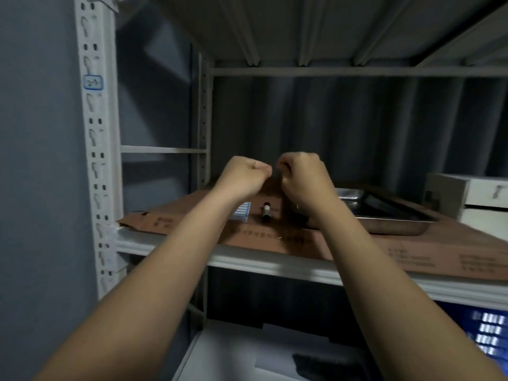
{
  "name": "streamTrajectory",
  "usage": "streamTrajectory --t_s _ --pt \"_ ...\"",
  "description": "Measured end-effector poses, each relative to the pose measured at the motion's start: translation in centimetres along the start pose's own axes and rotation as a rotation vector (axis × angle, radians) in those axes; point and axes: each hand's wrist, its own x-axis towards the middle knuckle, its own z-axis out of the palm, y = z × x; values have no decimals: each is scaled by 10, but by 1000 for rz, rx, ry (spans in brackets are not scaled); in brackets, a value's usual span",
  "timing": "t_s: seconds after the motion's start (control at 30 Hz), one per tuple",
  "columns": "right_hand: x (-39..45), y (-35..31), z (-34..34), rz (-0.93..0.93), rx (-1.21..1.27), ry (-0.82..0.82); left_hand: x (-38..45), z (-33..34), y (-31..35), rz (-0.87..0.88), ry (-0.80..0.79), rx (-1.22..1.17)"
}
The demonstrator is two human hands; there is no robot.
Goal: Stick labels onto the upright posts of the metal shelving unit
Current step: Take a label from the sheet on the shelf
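Observation:
My left hand [244, 176] and my right hand [301, 177] are raised together in front of the shelf, fingers curled and fingertips almost meeting. They pinch something small between them that looks like a label, mostly hidden by the fingers. A blue-bordered label [93, 82] is stuck on the white upright post [100, 160] at the left. A sheet of blue labels [242, 211] lies on the brown cardboard [192, 215] below my left wrist, with a black marker [266, 211] beside it.
A steel tray [384, 215] sits on the cardboard to the right, with a white box [464, 196] behind it. A grey rear post [203, 119] stands behind my left hand. The shelf edge [275, 264] runs under my forearms. White and blue items lie on the lower level.

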Motion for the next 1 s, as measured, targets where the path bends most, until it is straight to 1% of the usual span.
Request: streamTrajectory --t_s 0.1,0.2,0.3,0.37,0.5,0.67,0.77,0.9,1.0 --pt "6 34 -9 187 -103 -162 19 14 -6 38 14 121" --pt "5 57 -15 269 -186 -294 28 29 -10 2 -23 190" --pt "4 67 -17 273 -272 -397 32 35 -19 -23 -38 271" --pt "5 68 -18 261 -301 -418 32 35 -23 -30 -37 326" --pt "10 64 -16 223 -216 -506 34 24 -31 -50 -42 343" --pt "13 51 -10 198 -224 -535 36 4 -40 -49 -45 318" --pt "17 41 -6 170 -206 -487 36 -10 -47 -51 -20 291" --pt "23 10 3 68 -41 -412 39 -32 -59 -102 -15 251" --pt "26 -19 17 44 105 -403 42 -49 -69 -110 29 341"
